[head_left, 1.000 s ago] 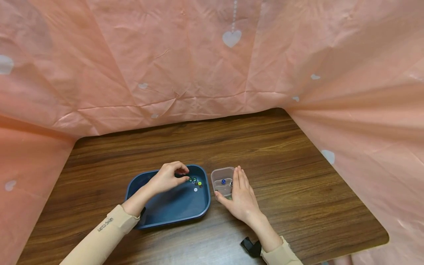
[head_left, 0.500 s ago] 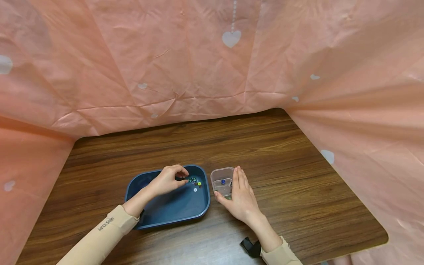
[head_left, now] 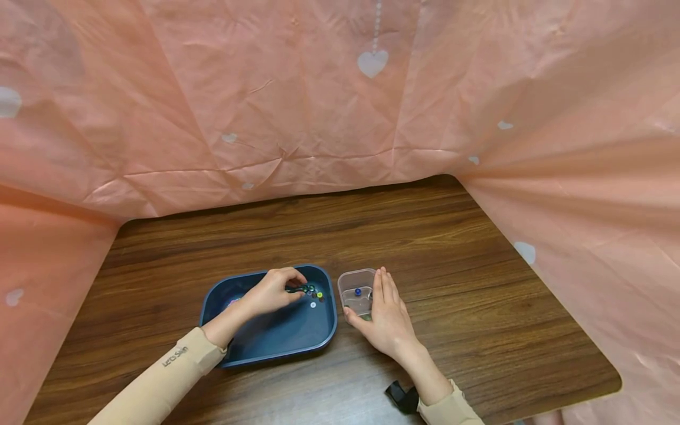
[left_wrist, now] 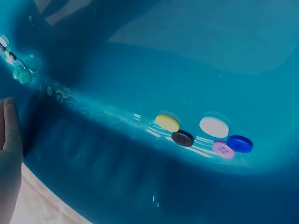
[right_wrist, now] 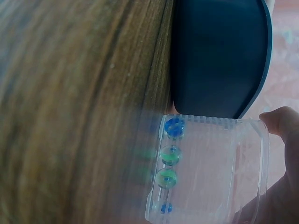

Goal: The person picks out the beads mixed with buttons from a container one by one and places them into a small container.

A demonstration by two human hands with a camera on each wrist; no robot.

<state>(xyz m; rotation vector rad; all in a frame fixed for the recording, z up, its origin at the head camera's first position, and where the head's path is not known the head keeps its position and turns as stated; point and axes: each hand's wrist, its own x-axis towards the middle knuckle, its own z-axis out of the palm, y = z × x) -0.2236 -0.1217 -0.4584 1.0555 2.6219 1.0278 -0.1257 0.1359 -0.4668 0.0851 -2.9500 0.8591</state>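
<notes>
My left hand (head_left: 277,288) reaches into the blue tray (head_left: 276,356), its thumb and fingers loosely bent and apart right beside the green marbles (head_left: 311,288). Its fingertips (left_wrist: 10,106) show at the left wrist view's edge, a little short of those marbles (left_wrist: 23,74). My right hand (head_left: 390,321) lies along the small clear plastic box (head_left: 357,275), fingers straight and together over its right side. The right thumb (right_wrist: 279,119) touches the box's rim. Inside the box sit several marbles, among them a blue one (right_wrist: 174,127) and a green one (right_wrist: 170,155).
Loose buttons lie in the tray: a yellow one (left_wrist: 167,122), a white one (left_wrist: 214,127), a pink one (left_wrist: 224,149) and others. A black strap-like piece (head_left: 402,396) hangs by my right wrist. Pink heart-printed cloth (head_left: 297,118) surrounds the wooden table (head_left: 451,248).
My left hand has shifted slightly right and lower toward the green marbles, uncovering something pink and purple in the tray's left part. My right hand and the box have stayed in place.
</notes>
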